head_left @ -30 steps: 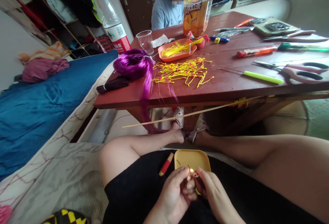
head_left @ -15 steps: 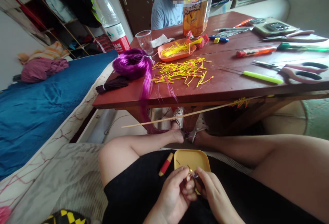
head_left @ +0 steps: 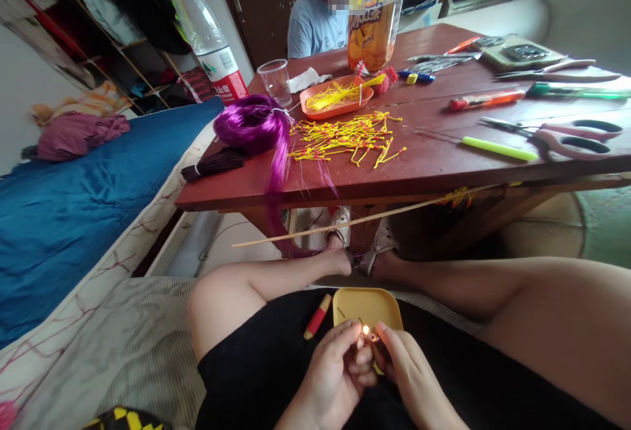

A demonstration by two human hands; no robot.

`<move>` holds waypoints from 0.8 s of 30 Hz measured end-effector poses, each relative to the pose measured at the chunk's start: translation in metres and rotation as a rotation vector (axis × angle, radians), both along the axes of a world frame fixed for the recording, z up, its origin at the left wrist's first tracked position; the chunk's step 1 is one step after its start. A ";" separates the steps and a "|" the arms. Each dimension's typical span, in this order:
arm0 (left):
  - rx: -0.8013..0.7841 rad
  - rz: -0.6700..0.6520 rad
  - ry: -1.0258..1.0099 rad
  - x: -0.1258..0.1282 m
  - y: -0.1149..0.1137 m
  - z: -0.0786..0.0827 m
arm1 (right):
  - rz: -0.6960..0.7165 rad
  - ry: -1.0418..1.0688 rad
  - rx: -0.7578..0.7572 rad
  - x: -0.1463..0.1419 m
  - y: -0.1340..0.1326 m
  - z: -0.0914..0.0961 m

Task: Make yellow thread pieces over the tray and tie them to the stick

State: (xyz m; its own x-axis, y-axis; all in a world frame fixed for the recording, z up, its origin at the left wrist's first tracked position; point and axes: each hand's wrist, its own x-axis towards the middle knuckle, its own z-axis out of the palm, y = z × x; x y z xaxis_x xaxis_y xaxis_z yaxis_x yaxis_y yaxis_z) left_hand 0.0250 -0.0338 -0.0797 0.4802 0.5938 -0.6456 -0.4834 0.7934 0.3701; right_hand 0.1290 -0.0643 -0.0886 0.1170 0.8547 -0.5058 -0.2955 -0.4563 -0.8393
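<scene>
Close together over my lap, both hands meet at the fingertips. A small bright flame (head_left: 365,330) burns between them. My right hand (head_left: 405,356) is closed, its thumb beside the round metal end of a lighter (head_left: 374,337), whose body the fingers mostly hide. My left hand (head_left: 336,354) is pinched at the flame's edge; what it holds is too small to make out. Just beyond the fingers, a yellow tray (head_left: 387,303) rests on the black cloth, with thin dark pieces showing in it. Left of the tray lies a red stick with tan ends (head_left: 318,317).
On the red-brown table (head_left: 419,170) lie purple thread (head_left: 251,124), yellow knotted cords (head_left: 345,137), an orange dish (head_left: 340,113), scissors (head_left: 572,137) and a green-handled hook tool (head_left: 497,148). A thin wooden stick (head_left: 320,227) juts below the table edge. A person (head_left: 308,22) sits opposite.
The flame between my fingertips has become larger and brighter. Both hands keep nearly the same place, and the view has shifted slightly.
</scene>
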 end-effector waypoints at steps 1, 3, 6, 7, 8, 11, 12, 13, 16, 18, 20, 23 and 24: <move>-0.001 0.001 0.000 0.000 0.000 0.000 | -0.005 -0.005 0.000 0.000 0.000 0.000; -0.001 -0.002 -0.001 0.001 0.000 0.000 | -0.015 -0.017 -0.003 0.000 0.001 0.001; 0.008 -0.004 -0.007 0.001 0.000 0.002 | -0.043 -0.038 -0.020 0.000 0.000 0.004; 0.013 -0.002 -0.009 0.001 0.000 0.003 | -0.058 -0.048 -0.029 0.000 0.000 0.005; 0.020 -0.001 -0.012 0.001 0.000 0.003 | -0.074 -0.060 -0.037 -0.001 -0.001 0.006; 0.038 -0.014 -0.031 0.002 0.001 0.004 | -0.122 -0.103 -0.055 -0.002 -0.003 0.004; 0.040 -0.020 -0.040 0.002 0.001 0.004 | -0.136 -0.117 -0.058 -0.002 -0.004 0.003; 0.040 -0.024 -0.045 0.002 0.001 0.004 | -0.147 -0.128 -0.058 -0.003 -0.005 0.000; 0.033 -0.024 -0.047 0.002 0.001 0.002 | -0.163 -0.150 -0.052 -0.003 -0.008 -0.009; 0.027 -0.023 -0.038 0.001 0.001 0.001 | -0.155 -0.157 -0.033 -0.001 -0.010 -0.015; 0.022 -0.023 -0.035 0.001 0.001 -0.002 | -0.132 -0.162 -0.003 0.002 -0.012 -0.021; 0.023 -0.022 -0.052 0.001 0.000 -0.005 | -0.093 -0.178 0.058 0.006 -0.016 -0.028; 0.022 -0.025 -0.061 0.001 0.000 -0.007 | -0.089 -0.190 0.081 0.007 -0.017 -0.028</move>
State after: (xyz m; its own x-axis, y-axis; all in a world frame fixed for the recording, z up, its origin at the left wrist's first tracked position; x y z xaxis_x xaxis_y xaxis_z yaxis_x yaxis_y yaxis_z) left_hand 0.0257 -0.0335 -0.0862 0.5334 0.5948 -0.6014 -0.4855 0.7975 0.3581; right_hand 0.1364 -0.0813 -0.1168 0.2801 0.8738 -0.3976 -0.1646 -0.3644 -0.9166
